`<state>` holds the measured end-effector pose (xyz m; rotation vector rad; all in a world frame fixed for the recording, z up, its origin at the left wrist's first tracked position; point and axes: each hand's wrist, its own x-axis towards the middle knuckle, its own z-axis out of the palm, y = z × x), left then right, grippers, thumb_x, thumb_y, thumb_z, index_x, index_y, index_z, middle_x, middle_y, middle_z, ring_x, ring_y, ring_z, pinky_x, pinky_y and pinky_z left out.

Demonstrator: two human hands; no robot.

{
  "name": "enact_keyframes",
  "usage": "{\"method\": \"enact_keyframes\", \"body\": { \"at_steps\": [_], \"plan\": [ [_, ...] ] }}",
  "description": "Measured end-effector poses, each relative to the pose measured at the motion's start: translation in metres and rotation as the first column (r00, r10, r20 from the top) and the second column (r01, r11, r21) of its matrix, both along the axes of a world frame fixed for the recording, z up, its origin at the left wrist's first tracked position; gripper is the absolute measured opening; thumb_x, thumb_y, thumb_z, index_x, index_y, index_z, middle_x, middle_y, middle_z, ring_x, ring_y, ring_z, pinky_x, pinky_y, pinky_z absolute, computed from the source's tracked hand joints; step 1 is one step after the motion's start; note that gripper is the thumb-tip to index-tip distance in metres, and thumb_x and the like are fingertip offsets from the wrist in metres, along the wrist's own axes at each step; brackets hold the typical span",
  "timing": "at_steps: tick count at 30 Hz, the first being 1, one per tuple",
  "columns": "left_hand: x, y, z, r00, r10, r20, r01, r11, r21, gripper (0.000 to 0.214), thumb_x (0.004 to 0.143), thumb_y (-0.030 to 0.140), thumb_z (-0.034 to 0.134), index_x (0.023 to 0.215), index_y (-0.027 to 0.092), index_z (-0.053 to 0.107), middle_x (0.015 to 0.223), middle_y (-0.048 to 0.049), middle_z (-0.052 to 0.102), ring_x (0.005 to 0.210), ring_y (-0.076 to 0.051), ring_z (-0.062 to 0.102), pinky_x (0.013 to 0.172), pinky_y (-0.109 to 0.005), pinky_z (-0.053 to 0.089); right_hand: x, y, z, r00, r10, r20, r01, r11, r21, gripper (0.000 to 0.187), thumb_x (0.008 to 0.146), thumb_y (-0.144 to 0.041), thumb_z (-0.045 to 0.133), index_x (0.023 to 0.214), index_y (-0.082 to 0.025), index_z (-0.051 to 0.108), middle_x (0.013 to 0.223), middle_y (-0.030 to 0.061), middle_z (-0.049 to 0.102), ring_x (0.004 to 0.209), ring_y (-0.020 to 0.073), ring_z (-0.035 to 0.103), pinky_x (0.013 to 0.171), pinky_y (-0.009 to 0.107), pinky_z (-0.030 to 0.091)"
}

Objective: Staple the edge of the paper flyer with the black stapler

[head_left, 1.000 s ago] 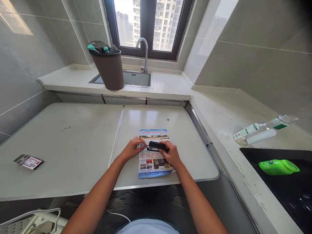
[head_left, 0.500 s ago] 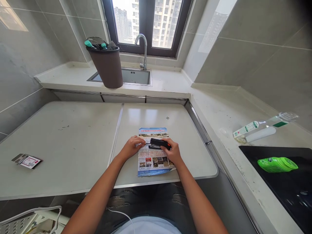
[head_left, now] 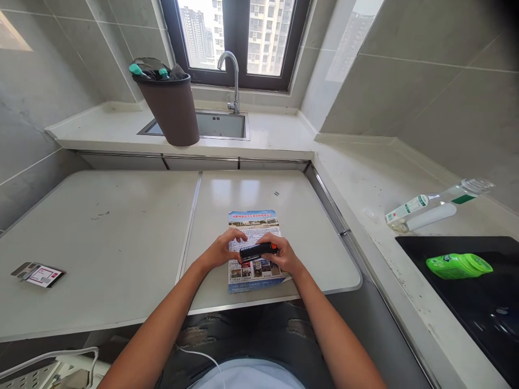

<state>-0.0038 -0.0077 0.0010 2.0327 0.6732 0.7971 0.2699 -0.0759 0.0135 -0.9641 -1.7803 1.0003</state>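
Observation:
A printed leaflet [head_left: 252,221] with a blue top band lies flat on the white folding table [head_left: 121,232] in front of me. Above its middle I hold a small black stapler [head_left: 256,251] with an orange end. My right hand [head_left: 281,255] grips the stapler's right end, fingers wrapped round it. My left hand [head_left: 221,249] is at the stapler's left end, fingers curled and touching its tip. Both hands hover just over the leaflet.
A small card packet [head_left: 37,274] lies at the table's left. A brown bin [head_left: 172,105] stands by the sink [head_left: 221,125] and tap [head_left: 232,81]. On the right counter lie a clear bottle [head_left: 438,208] and a green pack [head_left: 458,266] on a black hob [head_left: 486,302].
The stapler has come a little toward me and tilted, its left end now lower. Both hands moved with it; the leaflet stayed flat.

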Motion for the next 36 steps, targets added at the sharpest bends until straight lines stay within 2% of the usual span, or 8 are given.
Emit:
{"method": "enact_keyframes", "body": {
  "at_steps": [7,12,15,18,21,23,31,36],
  "plan": [
    [0.001,0.000,0.000,0.994,-0.077,-0.084,0.087,0.988,0.130,0.042,0.082,0.028,0.086,0.120,0.024,0.067,0.114,-0.0075,0.067,0.106,-0.024,0.064,0.097,-0.040,0.055,-0.003,0.000,-0.002,0.997,0.067,0.036,-0.068,0.997,0.028,0.035,0.090,-0.047,0.077,0.116,-0.024,0.072,0.104,0.0063,0.073,0.096,0.0235,0.068,0.089,0.040,0.058],
    [0.003,0.002,-0.002,0.998,0.036,-0.042,-0.024,0.968,0.250,0.020,0.091,0.031,0.079,0.107,0.023,0.069,0.115,-0.0086,0.069,0.112,-0.025,0.064,0.101,-0.042,0.054,-0.004,0.002,-0.010,0.982,-0.187,0.006,0.186,0.981,0.047,0.029,0.082,-0.039,0.084,0.107,-0.025,0.079,0.097,0.0042,0.077,0.091,0.0239,0.070,0.086,0.039,0.058],
    [0.003,0.004,-0.006,0.977,0.213,-0.026,-0.196,0.938,0.287,0.008,0.101,0.027,0.065,0.096,0.023,0.069,0.116,-0.0081,0.071,0.114,-0.024,0.064,0.102,-0.044,0.053,0.010,0.006,-0.016,0.886,-0.456,-0.088,0.455,0.890,-0.035,0.032,0.081,-0.037,0.083,0.108,-0.022,0.080,0.102,0.0062,0.079,0.096,0.0269,0.073,0.088,0.041,0.059],
    [0.003,0.007,-0.012,0.943,0.314,-0.115,-0.265,0.911,0.315,0.013,0.101,0.028,0.062,0.105,0.024,0.073,0.138,-0.0104,0.066,0.130,-0.028,0.058,0.112,-0.051,0.049,0.041,0.012,-0.020,0.717,-0.693,-0.077,0.692,0.720,-0.040,0.035,0.078,-0.040,0.084,0.106,-0.019,0.080,0.100,0.0074,0.080,0.094,0.0280,0.073,0.089,0.042,0.059],
    [0.005,0.008,-0.018,0.914,0.320,-0.248,-0.225,0.911,0.345,0.033,0.097,0.033,0.067,0.129,0.025,0.071,0.160,-0.0135,0.049,0.147,-0.035,0.047,0.120,-0.059,0.041,0.079,0.017,-0.024,0.612,-0.791,0.001,0.790,0.612,0.039,0.038,0.075,-0.044,0.084,0.103,-0.018,0.081,0.099,0.0089,0.080,0.092,0.0287,0.073,0.090,0.044,0.058],
    [0.006,0.009,-0.022,0.895,0.326,-0.306,-0.208,0.910,0.359,0.041,0.095,0.036,0.070,0.135,0.026,0.070,0.165,-0.0148,0.044,0.150,-0.039,0.044,0.122,-0.062,0.038,0.101,0.019,-0.029,0.592,-0.805,0.030,0.803,0.593,0.060,0.041,0.074,-0.047,0.084,0.102,-0.018,0.081,0.101,0.0098,0.080,0.092,0.0293,0.073,0.091,0.045,0.058],
    [0.009,0.011,-0.027,0.878,0.340,-0.338,-0.209,0.906,0.368,0.041,0.094,0.038,0.071,0.133,0.027,0.071,0.161,-0.0152,0.050,0.150,-0.039,0.045,0.122,-0.063,0.037,0.121,0.016,-0.034,0.829,-0.553,0.084,0.550,0.833,0.051,0.034,0.083,-0.041,0.080,0.112,-0.023,0.081,0.113,0.0081,0.079,0.107,0.0277,0.072,0.102,0.047,0.056],
    [0.009,0.011,-0.022,0.888,0.342,-0.309,-0.232,0.911,0.340,0.039,0.091,0.036,0.073,0.129,0.028,0.072,0.158,-0.0142,0.054,0.148,-0.040,0.048,0.120,-0.064,0.040,0.113,0.010,-0.024,0.892,-0.423,0.162,0.410,0.906,0.106,0.028,0.091,-0.037,0.075,0.117,-0.026,0.078,0.111,0.0067,0.078,0.106,0.0261,0.071,0.099,0.045,0.056]
  ]
}}
